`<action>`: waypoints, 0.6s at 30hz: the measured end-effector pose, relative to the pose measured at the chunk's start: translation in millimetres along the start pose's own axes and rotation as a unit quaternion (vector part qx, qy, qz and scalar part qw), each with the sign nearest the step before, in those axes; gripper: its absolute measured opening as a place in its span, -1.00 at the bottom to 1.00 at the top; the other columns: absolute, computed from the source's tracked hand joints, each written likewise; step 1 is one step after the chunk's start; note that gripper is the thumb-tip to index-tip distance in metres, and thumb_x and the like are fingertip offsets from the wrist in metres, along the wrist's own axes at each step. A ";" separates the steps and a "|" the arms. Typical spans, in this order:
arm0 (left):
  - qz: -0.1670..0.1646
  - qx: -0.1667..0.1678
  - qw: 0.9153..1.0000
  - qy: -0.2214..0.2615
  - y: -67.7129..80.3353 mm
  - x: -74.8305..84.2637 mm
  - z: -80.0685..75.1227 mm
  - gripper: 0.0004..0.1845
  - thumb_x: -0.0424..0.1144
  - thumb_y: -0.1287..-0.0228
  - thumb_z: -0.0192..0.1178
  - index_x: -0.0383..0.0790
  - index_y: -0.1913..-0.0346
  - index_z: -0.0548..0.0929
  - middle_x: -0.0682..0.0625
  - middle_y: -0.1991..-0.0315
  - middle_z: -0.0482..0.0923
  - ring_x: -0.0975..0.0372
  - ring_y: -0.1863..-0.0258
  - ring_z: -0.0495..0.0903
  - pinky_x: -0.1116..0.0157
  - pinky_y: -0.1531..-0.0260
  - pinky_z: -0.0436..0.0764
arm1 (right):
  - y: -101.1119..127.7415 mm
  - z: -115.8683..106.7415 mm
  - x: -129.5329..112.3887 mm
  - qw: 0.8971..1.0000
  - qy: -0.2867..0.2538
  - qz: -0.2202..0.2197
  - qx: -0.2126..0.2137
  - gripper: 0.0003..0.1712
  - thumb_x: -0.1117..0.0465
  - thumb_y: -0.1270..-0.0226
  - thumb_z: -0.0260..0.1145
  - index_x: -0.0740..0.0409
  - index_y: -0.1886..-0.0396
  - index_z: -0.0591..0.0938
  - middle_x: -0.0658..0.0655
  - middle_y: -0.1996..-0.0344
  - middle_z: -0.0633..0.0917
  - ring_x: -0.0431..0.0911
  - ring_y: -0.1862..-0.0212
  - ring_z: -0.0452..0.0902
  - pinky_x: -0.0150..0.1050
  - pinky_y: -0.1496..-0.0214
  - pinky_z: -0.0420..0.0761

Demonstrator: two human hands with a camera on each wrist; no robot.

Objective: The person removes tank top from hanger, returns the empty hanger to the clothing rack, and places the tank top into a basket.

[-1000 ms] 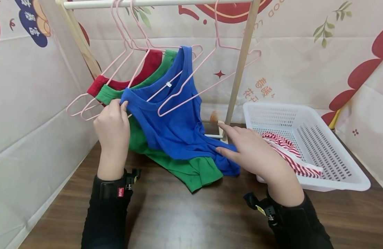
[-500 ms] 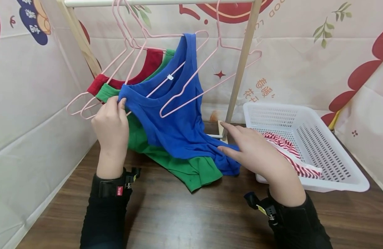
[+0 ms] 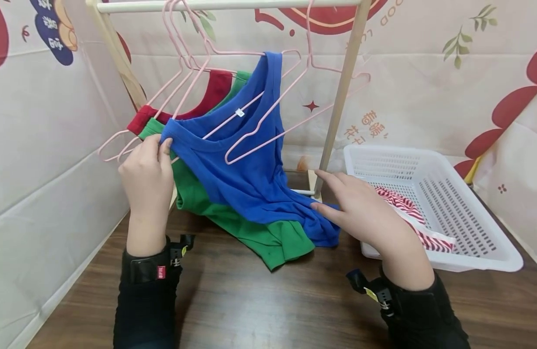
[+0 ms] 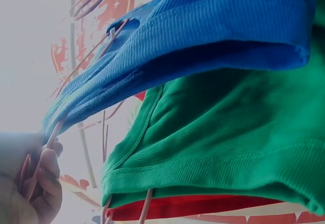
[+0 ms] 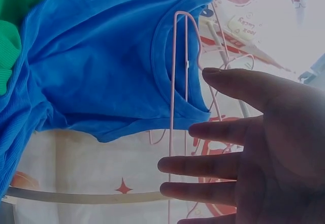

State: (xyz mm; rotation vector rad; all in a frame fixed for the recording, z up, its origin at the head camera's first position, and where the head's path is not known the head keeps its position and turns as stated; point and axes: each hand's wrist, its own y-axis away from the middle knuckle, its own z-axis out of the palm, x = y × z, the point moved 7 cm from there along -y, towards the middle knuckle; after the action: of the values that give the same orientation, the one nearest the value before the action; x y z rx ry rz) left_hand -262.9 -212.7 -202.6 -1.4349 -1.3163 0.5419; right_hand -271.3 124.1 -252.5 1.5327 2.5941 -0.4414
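Note:
My left hand [image 3: 148, 179] pinches the left shoulder strap of a blue tank top [image 3: 246, 179] between thumb and fingers. In the left wrist view, a pink hanger's end runs past the curled fingers [image 4: 48, 178]. That hanger passes through the blue top, whose other strap lies over its right arm. Behind hang a green top [image 3: 283, 242] and a red top [image 3: 220, 89], both on pink hangers. Beside the blue top's lower hem my right hand [image 3: 368, 208] is held with fingers spread and nothing in the palm.
A bare pink hanger [image 3: 268, 141] hangs in front of the blue top from the rack's white rail [image 3: 251, 6]. On the right stands a white basket [image 3: 499, 259] holding a red-and-white striped garment [image 3: 399, 201]. The rack's wooden post [image 3: 340, 102] rises behind my right hand.
My left hand has drawn the blue strap a little left. The blue top's right strap has risen along the hanger arm, then dipped slightly. My right hand has hardly moved.

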 end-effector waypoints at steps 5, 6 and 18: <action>0.014 -0.009 1.000 0.001 -1.7 2.1 -3.0 -0.58 -0.10 -0.45 0.04 -0.48 0.11 0.64 -0.31 0.32 0.66 -0.15 0.40 0.59 0.01 0.49 0.46 | 0.6 -0.3 3.2 1.000 -0.008 0.005 -0.001 -0.20 -0.23 -0.42 0.11 0.11 -0.48 0.24 0.29 -0.23 0.48 0.20 -0.23 0.39 0.20 -0.23 0.34; 0.018 -0.013 1.000 0.000 -2.1 2.6 -3.3 -0.58 -0.10 -0.45 0.04 -0.49 0.11 0.64 -0.31 0.32 0.66 -0.15 0.39 0.60 0.01 0.49 0.47 | 0.6 -0.5 3.7 1.000 -0.008 0.005 -0.001 -0.21 -0.22 -0.42 0.11 0.11 -0.48 0.25 0.30 -0.23 0.48 0.20 -0.24 0.38 0.20 -0.23 0.33; 0.041 -0.048 0.998 -0.004 -4.4 -2.3 -14.8 -0.58 -0.10 -0.42 0.09 -0.49 0.08 0.64 -0.31 0.21 0.67 -0.15 0.28 0.65 -0.01 0.39 0.56 | -1.4 -0.6 7.1 1.000 -0.013 0.010 0.000 -0.22 -0.22 -0.43 0.10 0.12 -0.46 0.27 0.28 -0.27 0.46 0.21 -0.28 0.35 0.22 -0.27 0.27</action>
State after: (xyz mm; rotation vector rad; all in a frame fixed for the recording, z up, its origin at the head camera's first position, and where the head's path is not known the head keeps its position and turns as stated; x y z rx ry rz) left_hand -252.6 -221.3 -194.5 -1.5728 -1.3095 0.5461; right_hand -275.9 129.6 -253.3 1.5408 2.5583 -0.4563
